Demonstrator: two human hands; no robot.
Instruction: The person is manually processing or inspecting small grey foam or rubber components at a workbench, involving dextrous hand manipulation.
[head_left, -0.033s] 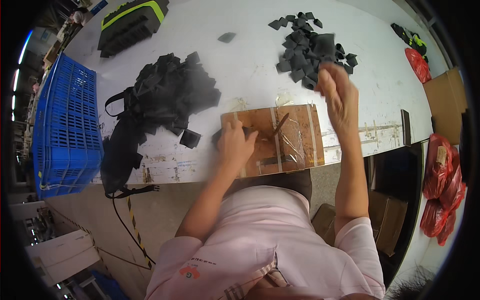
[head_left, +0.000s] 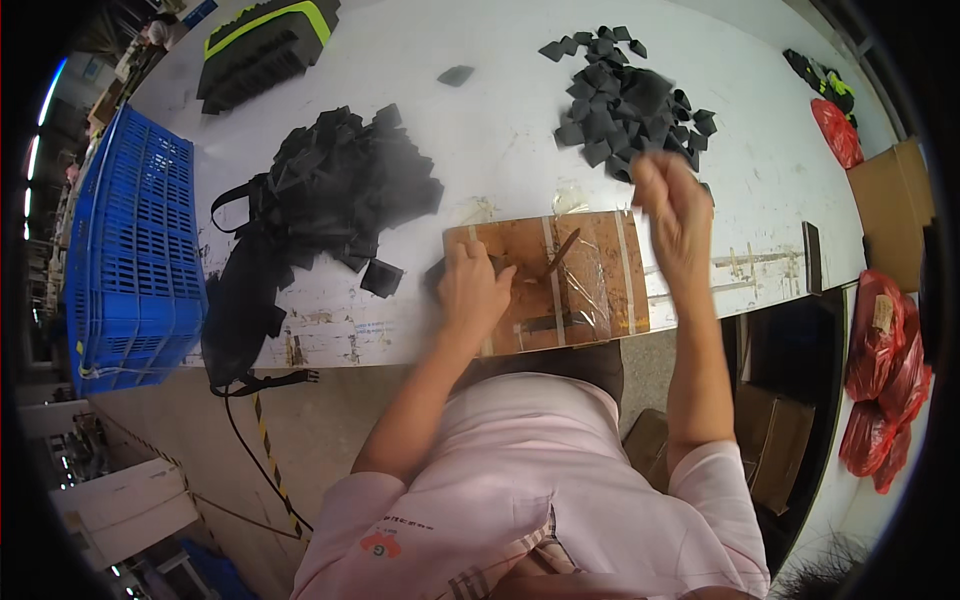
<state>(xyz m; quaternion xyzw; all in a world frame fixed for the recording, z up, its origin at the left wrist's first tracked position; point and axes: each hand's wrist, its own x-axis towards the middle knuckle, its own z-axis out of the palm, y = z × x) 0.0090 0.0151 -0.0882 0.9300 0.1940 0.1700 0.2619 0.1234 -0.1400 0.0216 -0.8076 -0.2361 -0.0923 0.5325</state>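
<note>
My left hand (head_left: pixel 474 290) lies at the left end of a brown board (head_left: pixel 525 235) with tape strips across it. Its fingers press on a dark flat piece (head_left: pixel 433 277), mostly hidden beneath them. Raised beyond the board's right edge, my right hand (head_left: pixel 678 205) is curled and smeared by motion, so its grip is unclear. Just past it lies a heap of small folded black pieces (head_left: pixel 598 122), with one blurred black square (head_left: pixel 648 92) over it. A thin reddish-brown stick-like tool (head_left: pixel 564 250) rests on the board, near clear plastic film.
Left of the board is a big pile of black flat pieces (head_left: pixel 335 180) beside a black strap with a buckle (head_left: pixel 285 380). A blue crate (head_left: pixel 135 240) stands at the left. Stacked dark pieces with a yellow-green band (head_left: pixel 270 45) lie far left; red bags (head_left: pixel 882 350) hang right.
My right hand has come slightly nearer to me, away from the heap. The black square over the heap looks lower and more blurred. My left hand stays in place.
</note>
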